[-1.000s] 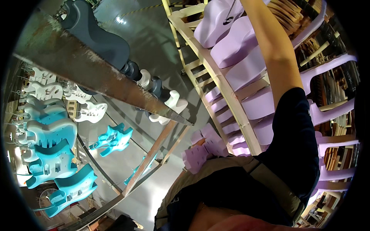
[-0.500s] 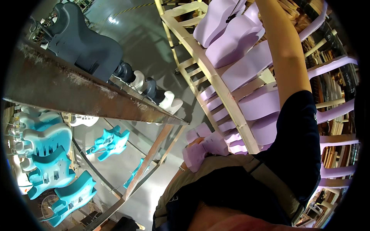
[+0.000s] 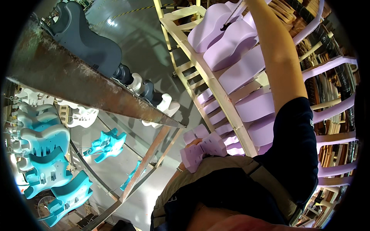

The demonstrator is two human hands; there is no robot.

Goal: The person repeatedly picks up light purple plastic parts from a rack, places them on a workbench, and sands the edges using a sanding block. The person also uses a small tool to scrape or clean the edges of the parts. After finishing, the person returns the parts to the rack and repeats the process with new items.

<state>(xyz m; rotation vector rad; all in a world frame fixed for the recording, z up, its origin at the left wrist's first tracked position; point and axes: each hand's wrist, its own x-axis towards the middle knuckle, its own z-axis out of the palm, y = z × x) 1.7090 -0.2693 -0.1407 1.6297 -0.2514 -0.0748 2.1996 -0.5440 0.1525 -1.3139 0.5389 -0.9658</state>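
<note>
The person wears a dark navy, short-sleeved fabric top, whose right sleeve (image 3: 293,138) ends in a plain hem and carries a small white marking (image 3: 311,122) on its outer side. Left of that sleeve, a broad taupe fabric band (image 3: 192,181), crossed by a seam beside the sleeve, arches around the top's near-black middle (image 3: 231,184). Farthest left from the sleeve, a thin pale bracelet (image 3: 179,169) circles the left wrist.

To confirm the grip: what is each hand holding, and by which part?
The left hand holds a lavender guitar body, apparently by its edge; exact contact is partly hidden. The right hand is out of view, so cannot be told.
</note>
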